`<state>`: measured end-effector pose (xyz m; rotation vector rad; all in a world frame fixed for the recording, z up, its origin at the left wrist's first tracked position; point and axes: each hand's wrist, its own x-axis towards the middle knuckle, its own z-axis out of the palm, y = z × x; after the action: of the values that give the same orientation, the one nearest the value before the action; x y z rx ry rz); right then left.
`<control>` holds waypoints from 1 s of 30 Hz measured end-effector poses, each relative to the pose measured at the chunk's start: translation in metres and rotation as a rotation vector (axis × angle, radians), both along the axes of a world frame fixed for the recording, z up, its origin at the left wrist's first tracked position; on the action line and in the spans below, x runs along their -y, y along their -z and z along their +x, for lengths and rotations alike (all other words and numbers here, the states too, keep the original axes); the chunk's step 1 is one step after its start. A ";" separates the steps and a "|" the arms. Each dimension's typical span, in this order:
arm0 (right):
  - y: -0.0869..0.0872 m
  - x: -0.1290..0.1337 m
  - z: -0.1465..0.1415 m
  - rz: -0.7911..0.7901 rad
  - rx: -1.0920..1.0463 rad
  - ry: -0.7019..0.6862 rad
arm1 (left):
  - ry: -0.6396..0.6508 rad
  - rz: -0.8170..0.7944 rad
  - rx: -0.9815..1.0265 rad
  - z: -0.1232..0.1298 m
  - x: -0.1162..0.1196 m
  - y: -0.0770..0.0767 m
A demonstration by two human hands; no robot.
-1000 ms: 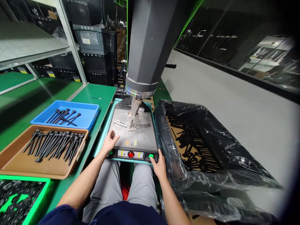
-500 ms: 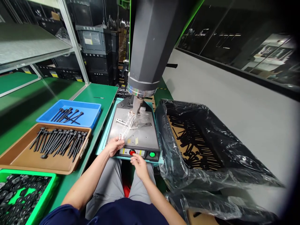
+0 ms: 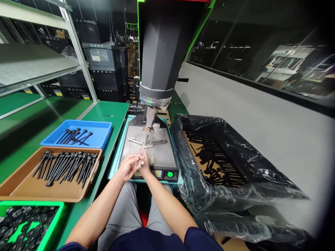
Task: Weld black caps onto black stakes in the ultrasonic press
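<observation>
My left hand (image 3: 127,167) is closed, pinching a small piece of crumpled clear plastic film (image 3: 139,162) at its fingertips. Right beside it, my right hand (image 3: 145,165) reaches in close to the film, its fingers blurred and partly covered, so I cannot tell their grip. Both hands are over the front of a metal machine plate (image 3: 159,153). Behind them the machine's tapered metal tip (image 3: 151,116) points down at a small fixture (image 3: 148,143) with clear plastic around it. A green button (image 3: 170,174) shows on the front panel; my right hand and arm hide the red one.
On the left stand a blue tray (image 3: 104,134) and a brown tray (image 3: 23,174), both with black long-stemmed parts, and a green bin (image 3: 61,212) of black round parts. On the right, a plastic-lined box (image 3: 261,167) holds black parts.
My right hand has moved up and left from the front of the red button to my left hand. The clear film, stretched out toward the machine tip before, is now bunched between my hands.
</observation>
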<state>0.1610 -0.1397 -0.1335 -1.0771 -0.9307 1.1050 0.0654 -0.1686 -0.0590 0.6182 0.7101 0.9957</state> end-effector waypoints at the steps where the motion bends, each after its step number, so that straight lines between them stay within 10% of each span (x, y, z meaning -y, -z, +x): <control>1: -0.007 -0.005 0.009 0.002 -0.057 0.043 | 0.003 -0.007 -0.003 0.000 0.000 -0.001; 9: -0.032 -0.018 0.054 0.230 -0.069 0.326 | 0.012 -0.062 0.030 -0.002 -0.001 0.002; 17: -0.038 -0.085 0.061 0.297 0.596 0.480 | 0.007 -0.036 0.028 -0.002 -0.008 -0.011; 30: -0.074 -0.124 0.071 0.225 0.638 0.437 | 0.030 0.117 0.027 -0.001 -0.036 -0.036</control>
<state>0.2321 -0.0161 -0.0591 -1.3878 -1.2017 0.2793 0.0649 -0.1327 -0.0227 0.7145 0.6204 1.0212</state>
